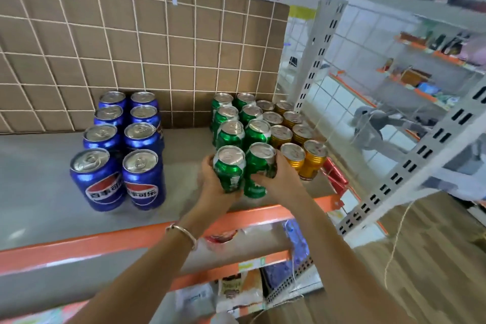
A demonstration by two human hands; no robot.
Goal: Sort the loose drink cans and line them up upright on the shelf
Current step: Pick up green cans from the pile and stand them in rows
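Fingers [207, 166] of the left hand [213, 184] and right hand [279, 179] each wrap 1 front green can [229, 169]; keep both upright, pushing evenly against the green rows [231, 132].

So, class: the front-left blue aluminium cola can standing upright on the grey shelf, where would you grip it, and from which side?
Probably round the curved wall at mid-height, coming from the front-left. The front-left blue cola can stands upright, a second blue can close on its right and a third blue can behind it; its front and left face bare grey shelf.
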